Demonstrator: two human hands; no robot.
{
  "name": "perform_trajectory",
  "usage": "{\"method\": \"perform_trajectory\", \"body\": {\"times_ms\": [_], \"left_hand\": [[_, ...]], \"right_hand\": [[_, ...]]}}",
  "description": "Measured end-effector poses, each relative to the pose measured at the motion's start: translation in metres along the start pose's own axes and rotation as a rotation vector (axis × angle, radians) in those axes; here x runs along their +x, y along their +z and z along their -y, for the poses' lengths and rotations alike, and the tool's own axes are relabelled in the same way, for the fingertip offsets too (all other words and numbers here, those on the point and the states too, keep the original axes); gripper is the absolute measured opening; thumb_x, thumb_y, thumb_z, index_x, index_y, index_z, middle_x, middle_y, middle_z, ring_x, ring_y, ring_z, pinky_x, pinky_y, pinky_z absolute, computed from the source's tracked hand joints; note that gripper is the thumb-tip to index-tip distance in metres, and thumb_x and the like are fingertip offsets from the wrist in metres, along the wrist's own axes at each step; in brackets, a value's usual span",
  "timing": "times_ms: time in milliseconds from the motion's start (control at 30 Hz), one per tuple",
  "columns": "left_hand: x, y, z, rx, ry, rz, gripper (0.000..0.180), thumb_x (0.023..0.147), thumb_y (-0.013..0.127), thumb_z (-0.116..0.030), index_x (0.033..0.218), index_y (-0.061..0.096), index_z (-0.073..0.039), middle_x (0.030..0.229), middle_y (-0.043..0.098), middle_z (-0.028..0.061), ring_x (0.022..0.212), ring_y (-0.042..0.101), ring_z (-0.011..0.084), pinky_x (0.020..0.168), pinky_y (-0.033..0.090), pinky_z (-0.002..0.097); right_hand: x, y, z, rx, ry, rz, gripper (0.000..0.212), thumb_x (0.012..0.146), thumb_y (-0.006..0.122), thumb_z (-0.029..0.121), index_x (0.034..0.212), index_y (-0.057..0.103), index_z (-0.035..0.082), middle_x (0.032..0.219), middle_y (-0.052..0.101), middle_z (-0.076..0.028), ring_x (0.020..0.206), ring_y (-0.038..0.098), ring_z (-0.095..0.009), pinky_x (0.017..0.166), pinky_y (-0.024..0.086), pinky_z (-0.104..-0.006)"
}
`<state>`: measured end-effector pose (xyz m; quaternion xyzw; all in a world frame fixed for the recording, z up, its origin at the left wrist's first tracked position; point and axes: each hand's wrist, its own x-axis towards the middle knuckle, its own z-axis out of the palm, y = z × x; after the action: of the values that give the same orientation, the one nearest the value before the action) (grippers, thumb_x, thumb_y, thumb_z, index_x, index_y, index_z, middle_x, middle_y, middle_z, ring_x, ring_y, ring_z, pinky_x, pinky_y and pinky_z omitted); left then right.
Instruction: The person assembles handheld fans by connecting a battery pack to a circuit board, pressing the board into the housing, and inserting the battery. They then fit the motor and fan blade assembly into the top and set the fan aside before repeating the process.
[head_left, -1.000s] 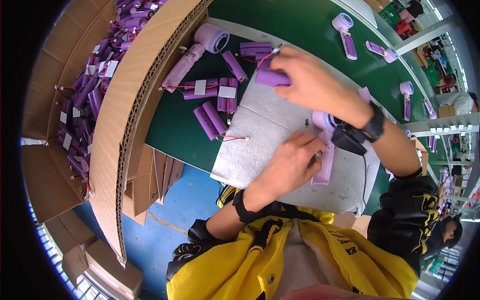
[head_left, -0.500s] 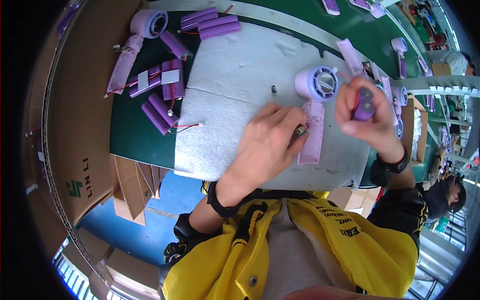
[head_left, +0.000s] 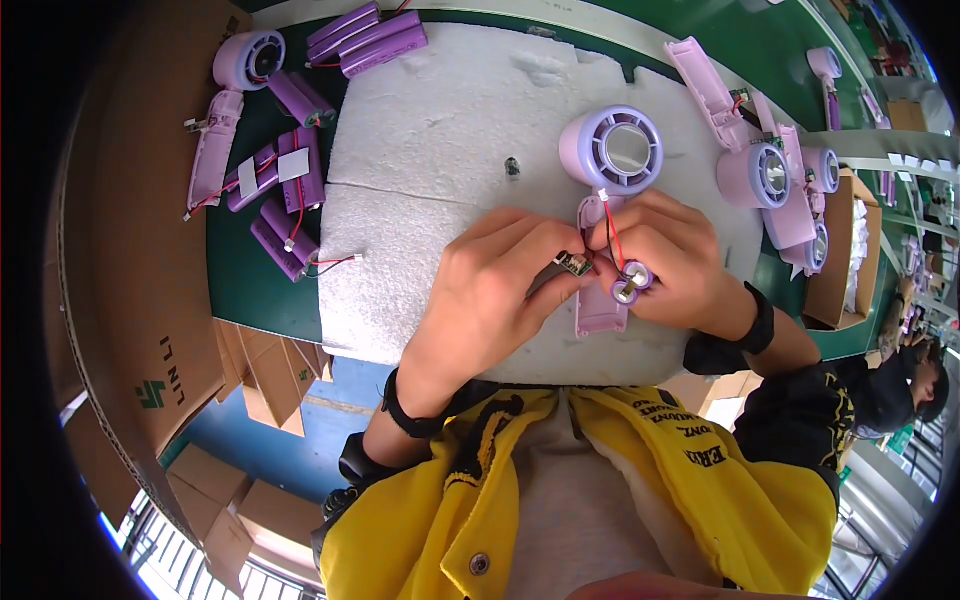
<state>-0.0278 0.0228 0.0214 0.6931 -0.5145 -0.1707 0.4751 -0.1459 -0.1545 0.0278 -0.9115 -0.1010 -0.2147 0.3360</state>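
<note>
My left hand [head_left: 500, 285] is closed, pinching a small green circuit board [head_left: 573, 263] between thumb and fingers. Close beside it, my right hand [head_left: 680, 255] is closed around a purple battery pack [head_left: 632, 284], whose end faces point up. From the pack, red and black wires rise to a white connector [head_left: 602, 196]. Below both hands lies a lilac handheld fan [head_left: 575, 150], its round head up and its open handle shell [head_left: 602, 312] toward me. The hands cover much of the shell. Whether the board is wired to the fan is hidden by my fingers.
A white foam sheet [head_left: 420, 150] lies under the work on a green table [head_left: 255, 295]. Several purple battery packs [head_left: 285, 238] and a lilac fan [head_left: 238, 62] lie left; more fan parts [head_left: 755, 175] lie right. A cardboard box [head_left: 845, 280] stands right, a tall carton [head_left: 130, 220] left.
My right hand has come left and down with the battery pack, close to my left hand. The pack's wires and connector now show over the fan handle. The view has shifted slightly.
</note>
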Motion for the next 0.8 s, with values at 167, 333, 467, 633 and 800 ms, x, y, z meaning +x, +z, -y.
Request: {"method": "perform_trajectory", "body": {"times_ms": [167,333,467,633,800], "left_hand": [[-0.002,0.000,-0.004,-0.082,-0.072,-0.024,0.030,0.069,0.082,-0.004,0.096,0.069,-0.002,0.094,0.071,0.0110,0.085,0.068,0.0264,0.072,0.056,0.0353],[-0.001,-0.002,-0.004,-0.099,-0.070,-0.022,0.030,0.071,0.078,-0.002,0.099,0.069,-0.006,0.091,0.069,0.0109,0.079,0.067,0.0294,0.067,0.054,0.0374],[0.000,-0.004,0.002,-0.076,0.004,0.015,0.031,0.070,0.075,0.003,0.099,0.071,-0.008,0.093,0.068,0.0109,0.075,0.066,0.0280,0.065,0.055,0.0359],[-0.007,-0.003,0.002,-0.112,-0.051,-0.009,0.034,0.067,0.070,0.010,0.097,0.072,-0.007,0.098,0.066,0.0110,0.077,0.066,0.0265,0.066,0.054,0.0336],[-0.002,0.000,-0.010,-0.136,-0.030,-0.003,0.035,0.066,0.069,0.015,0.095,0.072,-0.004,0.105,0.066,0.0113,0.081,0.067,0.0245,0.068,0.053,0.0306]], "right_hand": [[0.001,-0.001,0.002,0.014,0.008,0.011,0.028,0.060,0.075,-0.009,0.078,0.058,0.003,0.081,0.066,-0.008,0.070,0.063,-0.027,0.057,0.051,-0.0348],[0.001,0.000,0.002,0.010,0.017,0.019,0.027,0.059,0.075,-0.006,0.076,0.058,0.004,0.079,0.066,-0.006,0.068,0.061,-0.025,0.056,0.050,-0.0334],[0.002,0.001,0.000,0.023,0.004,0.028,0.026,0.059,0.076,-0.004,0.075,0.057,0.005,0.078,0.066,-0.005,0.066,0.060,-0.023,0.055,0.049,-0.0322],[0.001,0.005,0.000,0.012,-0.008,0.013,0.027,0.058,0.077,-0.002,0.075,0.057,0.006,0.078,0.066,-0.005,0.065,0.059,-0.022,0.053,0.047,-0.0313],[0.002,0.002,0.002,-0.008,-0.020,0.044,0.026,0.059,0.076,-0.003,0.076,0.057,0.005,0.078,0.066,-0.005,0.066,0.059,-0.023,0.054,0.048,-0.0320]]}}
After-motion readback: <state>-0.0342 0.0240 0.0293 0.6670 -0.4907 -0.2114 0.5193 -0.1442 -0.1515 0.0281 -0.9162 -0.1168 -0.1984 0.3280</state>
